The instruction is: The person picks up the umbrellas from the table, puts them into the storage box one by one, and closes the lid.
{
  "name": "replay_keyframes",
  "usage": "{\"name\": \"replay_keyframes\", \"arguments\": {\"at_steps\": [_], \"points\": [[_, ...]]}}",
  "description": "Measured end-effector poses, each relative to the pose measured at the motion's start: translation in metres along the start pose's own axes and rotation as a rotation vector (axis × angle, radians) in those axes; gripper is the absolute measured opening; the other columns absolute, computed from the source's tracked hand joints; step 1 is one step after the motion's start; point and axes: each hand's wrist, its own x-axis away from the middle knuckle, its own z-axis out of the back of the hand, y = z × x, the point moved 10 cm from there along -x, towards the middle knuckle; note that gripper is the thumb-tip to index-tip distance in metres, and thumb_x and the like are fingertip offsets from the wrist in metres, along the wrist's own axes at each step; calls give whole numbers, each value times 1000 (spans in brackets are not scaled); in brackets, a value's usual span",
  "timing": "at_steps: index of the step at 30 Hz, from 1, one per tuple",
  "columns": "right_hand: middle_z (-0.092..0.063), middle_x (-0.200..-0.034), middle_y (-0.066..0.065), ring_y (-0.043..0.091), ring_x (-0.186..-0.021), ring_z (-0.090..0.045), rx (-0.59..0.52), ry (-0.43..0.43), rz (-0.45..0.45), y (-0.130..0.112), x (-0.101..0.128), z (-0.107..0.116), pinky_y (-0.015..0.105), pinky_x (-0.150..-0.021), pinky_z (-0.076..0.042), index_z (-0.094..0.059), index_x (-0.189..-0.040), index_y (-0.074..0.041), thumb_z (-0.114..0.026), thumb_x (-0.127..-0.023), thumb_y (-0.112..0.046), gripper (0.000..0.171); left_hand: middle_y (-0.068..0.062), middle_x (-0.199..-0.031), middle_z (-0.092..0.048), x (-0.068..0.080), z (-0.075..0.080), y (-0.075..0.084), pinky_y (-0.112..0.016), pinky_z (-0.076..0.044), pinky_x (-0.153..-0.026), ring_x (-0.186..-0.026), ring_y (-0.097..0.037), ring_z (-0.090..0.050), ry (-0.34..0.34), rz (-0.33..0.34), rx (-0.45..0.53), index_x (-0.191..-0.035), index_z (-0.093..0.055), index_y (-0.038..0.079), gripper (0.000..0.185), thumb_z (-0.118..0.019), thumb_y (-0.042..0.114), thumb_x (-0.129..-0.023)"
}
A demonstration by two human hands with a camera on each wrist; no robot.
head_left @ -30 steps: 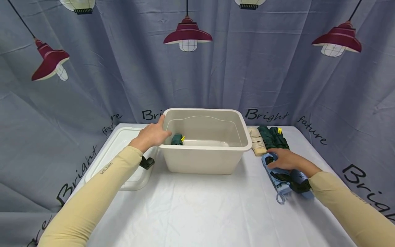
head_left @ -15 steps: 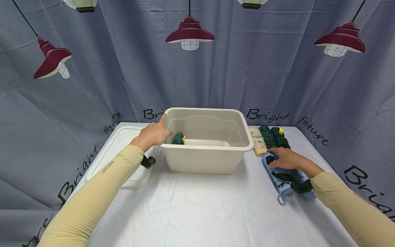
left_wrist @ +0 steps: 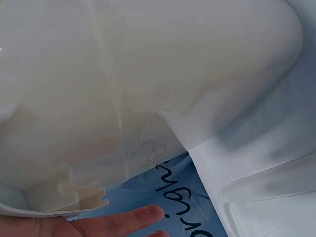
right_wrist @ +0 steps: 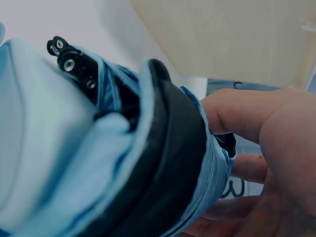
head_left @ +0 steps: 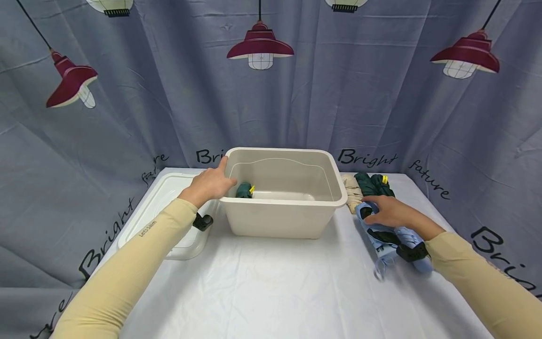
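Observation:
My left hand (head_left: 209, 184) holds the near-left corner of the beige plastic bin's rim (head_left: 283, 202), thumb inside and fingers outside; one fingertip (left_wrist: 143, 216) shows under the bin wall (left_wrist: 148, 64). A dark green folded umbrella (head_left: 243, 190) lies inside the bin at its left end. To the right of the bin, my right hand (head_left: 387, 212) grips a light-blue folded umbrella (head_left: 387, 245), fingers wrapped round its cloth (right_wrist: 98, 148). Its strap hangs blurred at the near end.
A beige folded umbrella (head_left: 352, 193) and dark green folded umbrellas (head_left: 372, 184) lie just beyond my right hand, beside the bin. A clear lid (head_left: 165, 207) lies flat left of the bin. A white cloth covers the table; a printed curtain hangs behind.
My right hand has drawn the blue umbrella a little up and toward the bin, and its strap now swings. The left hand stays on the bin's rim.

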Motion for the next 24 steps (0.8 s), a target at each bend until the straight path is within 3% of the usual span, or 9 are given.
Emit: {"name": "replay_keyframes", "arguments": {"at_steps": [4,11,14,24], "points": [[-49,-142,35,45,-121,-54,6,24,28,-8,2,9,64,-95,-47,-42,-147,8,-75,-86,-31,80,-27,-126,-63,0,0,-1,-50,-47,-83,-103,-37,-64,2,-1,-2,-163,-3,16,86,-48,45,-95],[-52,-140,33,39,-110,-57,-20,45,40,-19,4,23,59,-90,-50,-42,-148,6,-75,-87,-31,79,-27,-128,-62,-1,1,-1,-50,-47,-82,-106,-37,-63,8,3,-11,-163,-4,15,87,-48,46,-95],[-52,-140,33,45,-119,-56,-29,66,48,-24,4,30,64,-93,-47,-42,-148,6,-75,-87,-31,79,-28,-131,-60,-2,0,-2,-51,-47,-84,-109,-39,-63,5,7,-12,-163,-4,16,87,-47,47,-95],[-49,-145,32,45,-119,-55,-41,116,61,-39,3,52,65,-94,-46,-41,-150,2,-74,-89,-34,78,-26,-141,-55,-3,-1,-3,-56,-46,-92,-120,-40,-59,18,12,-2,-164,-6,17,87,-48,48,-94]]}}
